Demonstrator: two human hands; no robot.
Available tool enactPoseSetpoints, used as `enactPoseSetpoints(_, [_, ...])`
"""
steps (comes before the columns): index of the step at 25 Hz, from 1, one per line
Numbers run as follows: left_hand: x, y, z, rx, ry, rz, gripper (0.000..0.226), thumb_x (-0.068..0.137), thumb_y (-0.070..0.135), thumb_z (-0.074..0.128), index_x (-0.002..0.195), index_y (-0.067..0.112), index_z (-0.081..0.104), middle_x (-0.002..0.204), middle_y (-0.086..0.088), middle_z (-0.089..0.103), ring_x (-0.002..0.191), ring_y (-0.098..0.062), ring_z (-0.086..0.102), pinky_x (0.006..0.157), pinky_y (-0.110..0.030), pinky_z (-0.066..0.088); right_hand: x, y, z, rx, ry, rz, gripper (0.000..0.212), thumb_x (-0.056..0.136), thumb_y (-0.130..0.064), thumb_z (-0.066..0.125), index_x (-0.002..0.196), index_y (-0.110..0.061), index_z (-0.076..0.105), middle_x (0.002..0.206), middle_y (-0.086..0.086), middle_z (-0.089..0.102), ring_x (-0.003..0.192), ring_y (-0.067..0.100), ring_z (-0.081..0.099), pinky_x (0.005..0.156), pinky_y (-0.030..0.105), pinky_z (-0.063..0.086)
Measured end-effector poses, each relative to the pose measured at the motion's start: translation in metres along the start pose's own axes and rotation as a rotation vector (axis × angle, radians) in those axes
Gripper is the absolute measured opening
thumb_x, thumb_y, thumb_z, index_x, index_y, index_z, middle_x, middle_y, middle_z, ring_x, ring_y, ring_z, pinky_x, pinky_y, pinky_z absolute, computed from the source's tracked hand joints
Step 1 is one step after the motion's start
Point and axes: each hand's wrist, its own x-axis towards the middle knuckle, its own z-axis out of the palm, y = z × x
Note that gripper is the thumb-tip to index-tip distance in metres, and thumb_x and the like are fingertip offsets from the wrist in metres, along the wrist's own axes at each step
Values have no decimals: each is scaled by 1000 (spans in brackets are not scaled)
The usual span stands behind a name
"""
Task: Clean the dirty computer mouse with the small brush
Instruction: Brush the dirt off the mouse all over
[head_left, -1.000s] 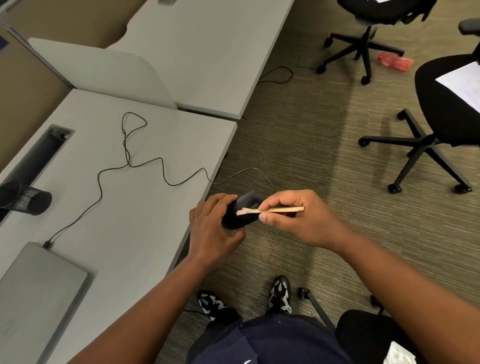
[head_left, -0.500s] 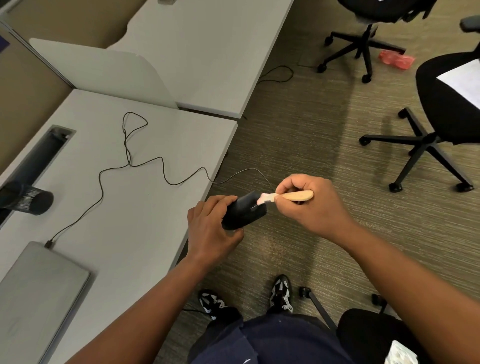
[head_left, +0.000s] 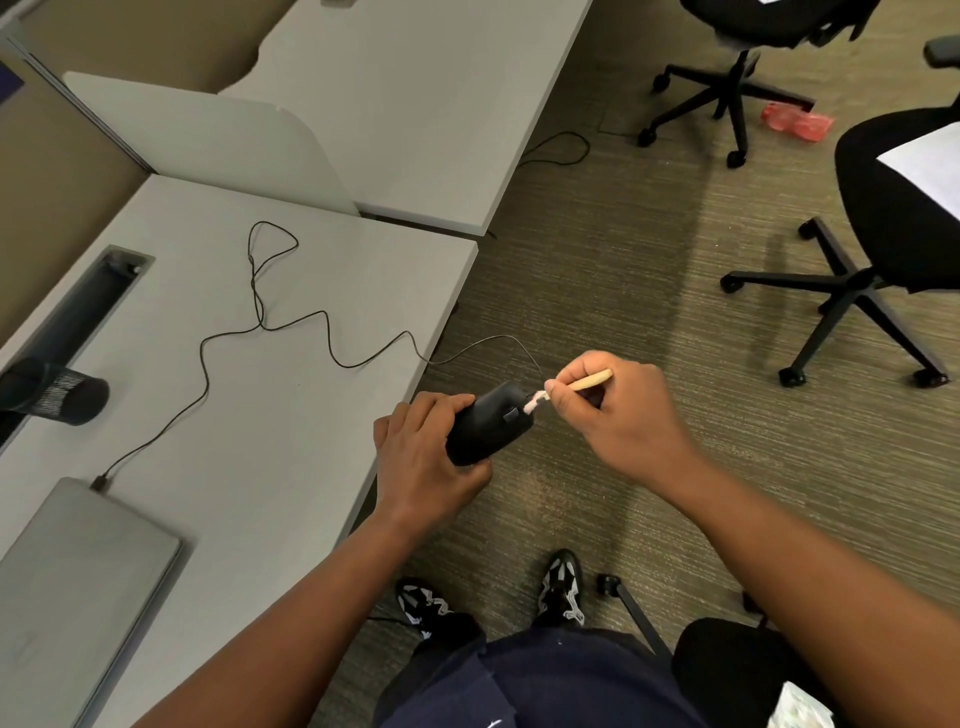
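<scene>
A black wired computer mouse (head_left: 491, 423) is held in the air just past the desk's right edge, with my left hand (head_left: 423, 457) wrapped around its rear half. My right hand (head_left: 618, 415) pinches a small brush (head_left: 569, 388) with a light wooden handle. Its white bristles touch the front end of the mouse, beside the scroll wheel. The mouse's thin black cable (head_left: 291, 332) runs back across the desk in loops to a plug at the laptop.
A closed grey laptop (head_left: 72, 571) lies at the near left of the grey desk (head_left: 260, 441), and a black mesh cup (head_left: 57, 392) lies on its side by a cable slot. Black office chairs (head_left: 857, 280) stand on the carpet to the right.
My right hand has moved up and to the right, taking the brush from the mouse's top to its front tip. My left hand and the mouse have hardly moved.
</scene>
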Motion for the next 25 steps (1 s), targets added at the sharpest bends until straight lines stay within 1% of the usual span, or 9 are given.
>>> enactPoseSetpoints(2, [0,1,0,4,-18,-5,75,64,32,96,132,21,67,120,1,65,106,-22,59,88,-37,33,-1,-3,-2,68,20,-36,13,95,-37,74,83,-31,72,61,-5,67,51,4,55,48,22,42])
enactPoseSetpoints(5, [-1,3,1,25,-29,7,76,64,32,97,133,21,67,121,0,65,106,-23,59,88,-38,34,-6,-12,6,189,-95,-70,13,93,-39,74,83,-32,74,65,-6,69,52,3,55,47,21,42])
enactPoseSetpoints(8, [0,5,2,42,-14,26,77,61,30,99,131,19,69,119,-3,67,103,-28,62,86,-40,37,-7,-13,14,142,-125,-57,14,95,-31,77,81,-32,73,58,-15,64,48,1,54,46,15,38])
enactPoseSetpoints(11, [0,4,0,49,-8,37,77,60,31,99,131,20,69,118,-2,67,103,-27,61,86,-40,38,-1,-9,10,29,-59,-40,14,95,-31,76,82,-28,73,58,-17,65,57,-1,61,50,12,41])
enactPoseSetpoints(14, [0,5,0,41,-28,20,76,62,33,97,131,21,69,119,-1,66,104,-26,61,87,-39,36,2,-6,5,-58,-17,-29,18,96,-30,75,78,-29,70,55,-23,62,60,-6,61,53,9,41])
enactPoseSetpoints(18, [0,5,0,41,-57,8,76,65,35,95,135,22,67,121,0,65,107,-25,59,89,-39,35,0,-5,0,-12,51,-51,17,95,-30,76,79,-25,73,54,-14,60,55,-1,60,50,12,39])
enactPoseSetpoints(21, [0,6,1,71,-53,23,75,65,33,96,134,20,68,120,-1,65,106,-27,60,88,-44,40,-3,-13,5,142,-73,-70,15,93,-35,76,80,-29,74,62,-9,68,51,2,56,48,18,41])
enactPoseSetpoints(23, [0,7,3,95,-33,47,74,63,30,98,131,19,70,116,-3,67,102,-29,62,85,-45,41,-5,-15,11,94,-128,-87,15,93,-32,77,80,-29,74,60,-16,66,51,1,57,48,15,40])
enactPoseSetpoints(25, [0,7,3,95,-26,53,74,63,30,98,131,18,71,116,-3,67,102,-30,63,85,-45,41,-4,-13,13,15,-105,-117,14,94,-28,77,80,-26,74,55,-20,61,55,-2,59,50,12,41])
